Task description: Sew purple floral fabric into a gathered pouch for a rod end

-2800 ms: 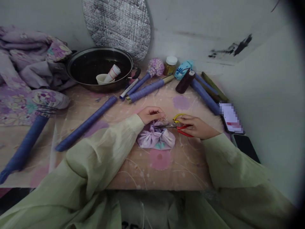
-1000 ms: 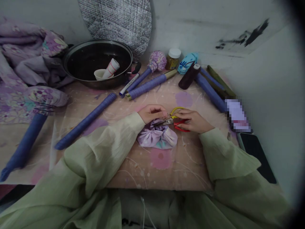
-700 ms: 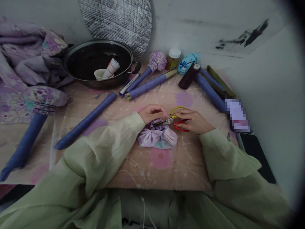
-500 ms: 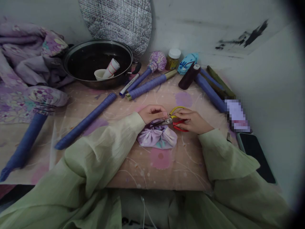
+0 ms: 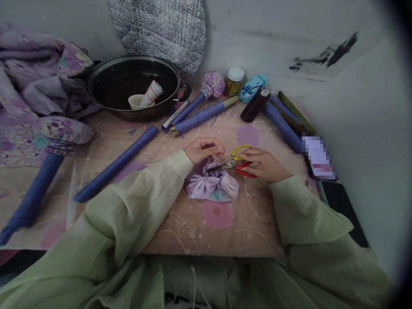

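My left hand [image 5: 204, 149] is closed in a pinch on what looks like a thin thread, just above a gathered lilac floral cloth bundle [image 5: 210, 186]. My right hand [image 5: 265, 164] grips scissors [image 5: 231, 164] with one yellow and one red handle. Their blades point left, over the top of the cloth bundle and below my left fingertips. The bundle rests on the table, puckered around its opening. How far apart the blades are is hard to make out.
Purple-wrapped sticks [image 5: 117, 164] lie about the flower-patterned table cover [image 5: 193, 234]. Behind are a black pan [image 5: 109, 109] holding a cup, a marker [image 5: 174, 115], a lidded jar [image 5: 234, 81] and a dark thread spool [image 5: 254, 106]. Phones [image 5: 343, 210] lie at right; floral fabric [image 5: 25, 86] is heaped left.
My left hand has shifted slightly up and left, away from the scissors. The scissors in my right hand have moved a little to the right. The cloth bundle stays in place.
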### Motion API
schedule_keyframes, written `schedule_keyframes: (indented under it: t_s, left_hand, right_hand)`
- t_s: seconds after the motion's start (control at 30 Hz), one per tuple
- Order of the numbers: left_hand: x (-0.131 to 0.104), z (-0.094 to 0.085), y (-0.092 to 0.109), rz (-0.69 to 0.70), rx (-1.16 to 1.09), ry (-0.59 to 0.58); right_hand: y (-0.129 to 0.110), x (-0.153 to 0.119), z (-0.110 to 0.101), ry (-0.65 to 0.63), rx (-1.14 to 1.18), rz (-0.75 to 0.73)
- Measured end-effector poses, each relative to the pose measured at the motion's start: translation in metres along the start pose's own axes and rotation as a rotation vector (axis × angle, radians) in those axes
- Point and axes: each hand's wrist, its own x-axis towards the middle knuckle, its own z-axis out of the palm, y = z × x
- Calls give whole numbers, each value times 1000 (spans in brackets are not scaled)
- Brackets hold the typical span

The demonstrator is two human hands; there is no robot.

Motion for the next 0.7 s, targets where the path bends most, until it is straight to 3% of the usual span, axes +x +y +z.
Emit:
schedule_keyframes:
  t_s: [0.23, 0.33, 0.47, 0.57, 0.7]
  left_hand:
    - [3, -15, 18, 25, 10, 169]
    - [2, -16, 33, -5, -81, 262]
    - [-6, -11, 55, -52, -240, 338]
    - [-15, -5, 69, -72, -344, 302]
    - [-29, 5, 83, -40, -358, 158]
  right_hand:
    - [8, -37, -15, 86, 4, 106]
    - [21, -54, -11, 180, -78, 236]
    - [27, -60, 0, 189, -320, 365]
    - [24, -55, 6, 147, -432, 357]
    - [18, -47, 1, 74, -501, 342]
